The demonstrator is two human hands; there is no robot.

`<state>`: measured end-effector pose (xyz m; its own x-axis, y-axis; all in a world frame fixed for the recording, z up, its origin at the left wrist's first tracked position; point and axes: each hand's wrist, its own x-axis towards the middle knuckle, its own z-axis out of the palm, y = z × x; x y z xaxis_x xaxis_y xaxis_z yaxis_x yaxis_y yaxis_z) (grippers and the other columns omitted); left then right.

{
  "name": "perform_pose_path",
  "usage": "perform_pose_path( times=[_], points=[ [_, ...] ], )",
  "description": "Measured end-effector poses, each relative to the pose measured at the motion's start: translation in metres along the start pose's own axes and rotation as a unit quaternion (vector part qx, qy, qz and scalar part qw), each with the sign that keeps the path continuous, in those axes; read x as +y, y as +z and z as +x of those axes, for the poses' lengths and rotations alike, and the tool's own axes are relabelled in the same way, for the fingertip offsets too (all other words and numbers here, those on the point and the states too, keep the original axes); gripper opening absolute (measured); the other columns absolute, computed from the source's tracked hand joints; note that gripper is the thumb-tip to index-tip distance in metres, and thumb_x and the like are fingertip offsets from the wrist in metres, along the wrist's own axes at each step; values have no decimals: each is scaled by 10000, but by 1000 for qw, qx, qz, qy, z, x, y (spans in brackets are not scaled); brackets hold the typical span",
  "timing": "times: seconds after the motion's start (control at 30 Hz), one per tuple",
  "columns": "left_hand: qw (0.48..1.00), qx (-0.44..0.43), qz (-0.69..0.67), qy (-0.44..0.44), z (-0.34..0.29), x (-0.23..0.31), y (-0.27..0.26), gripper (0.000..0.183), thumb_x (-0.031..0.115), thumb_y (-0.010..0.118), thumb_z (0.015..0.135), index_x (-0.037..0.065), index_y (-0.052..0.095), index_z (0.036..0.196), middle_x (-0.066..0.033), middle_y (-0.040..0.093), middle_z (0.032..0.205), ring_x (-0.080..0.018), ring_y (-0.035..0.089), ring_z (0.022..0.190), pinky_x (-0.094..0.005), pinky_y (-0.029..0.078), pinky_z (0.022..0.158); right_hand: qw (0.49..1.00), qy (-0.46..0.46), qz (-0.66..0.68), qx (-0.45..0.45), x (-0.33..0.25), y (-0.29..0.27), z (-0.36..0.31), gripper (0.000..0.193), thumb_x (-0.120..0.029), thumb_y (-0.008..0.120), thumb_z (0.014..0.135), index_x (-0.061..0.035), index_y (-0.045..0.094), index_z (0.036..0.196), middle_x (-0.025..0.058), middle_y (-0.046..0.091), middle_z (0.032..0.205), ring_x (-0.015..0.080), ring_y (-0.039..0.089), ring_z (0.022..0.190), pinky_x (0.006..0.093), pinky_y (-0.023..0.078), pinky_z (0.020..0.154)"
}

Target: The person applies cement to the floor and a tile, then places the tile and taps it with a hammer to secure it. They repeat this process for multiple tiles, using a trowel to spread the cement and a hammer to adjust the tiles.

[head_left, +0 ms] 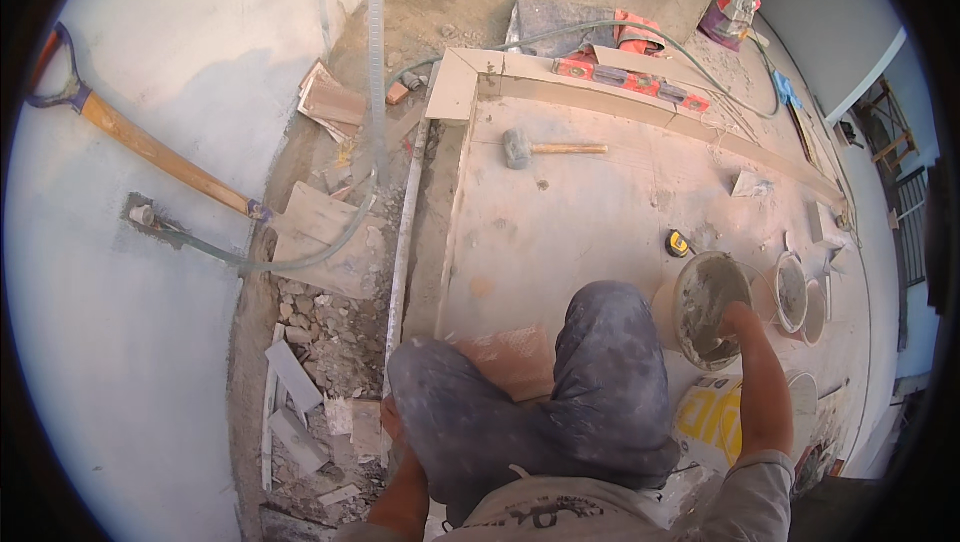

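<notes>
My right hand (738, 322) reaches down inside the near rim of a pale bucket (668, 322), which holds grey wet mortar (700, 292). Its fingers look curled, but whatever they grip is hidden. My left hand (392, 420) is low beside my left knee, near the edge of the rubble strip. The leg covers most of it, so its fingers do not show. A reddish-brown tile (512, 357) lies on the floor between my knees. Just beyond the bucket rests a yellow and black tape measure (678, 244).
A rubber mallet (518, 149) lies ahead on the floor. Beyond it, a red spirit level (632, 81) rests along the tiled ledge (580, 94). More buckets (790, 292) stand at right. On the left are a shovel (150, 147), a hose (320, 260) and broken rubble (315, 317).
</notes>
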<state>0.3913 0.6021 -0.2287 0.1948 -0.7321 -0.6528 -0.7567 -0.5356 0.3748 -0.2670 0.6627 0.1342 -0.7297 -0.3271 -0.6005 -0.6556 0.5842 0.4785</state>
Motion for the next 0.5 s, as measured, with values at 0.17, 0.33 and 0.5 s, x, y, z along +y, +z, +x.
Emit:
perform_pose_path(
  times=[0.17,0.33,0.5],
  points=[
    [1000,3,-3,-5,-1,3,2,508,339,541,990,-118,581,1207,-300,625,1183,-396,600,1104,-461,450,989,995,-12,40,96,58,27,14,337,-187,794,724,25,741,982,214,723,1074,364,693,1033,443,553,901],
    [1000,8,-4,1,-1,6,0,506,336,539,991,-118,580,1212,-300,622,1189,-398,597,1112,-461,447,994,940,-117,236,216,107,100,-9,301,-162,770,731,99,669,843,202,697,795,317,718,677,427,577,614],
    [1000,8,-6,2,-3,7,-3,505,334,536,993,-117,579,1216,-301,620,1196,-400,594,1120,-462,445,998,826,8,530,192,72,152,-27,367,-225,673,867,82,567,695,144,586,588,261,605,419,389,492,418]
  ],
)
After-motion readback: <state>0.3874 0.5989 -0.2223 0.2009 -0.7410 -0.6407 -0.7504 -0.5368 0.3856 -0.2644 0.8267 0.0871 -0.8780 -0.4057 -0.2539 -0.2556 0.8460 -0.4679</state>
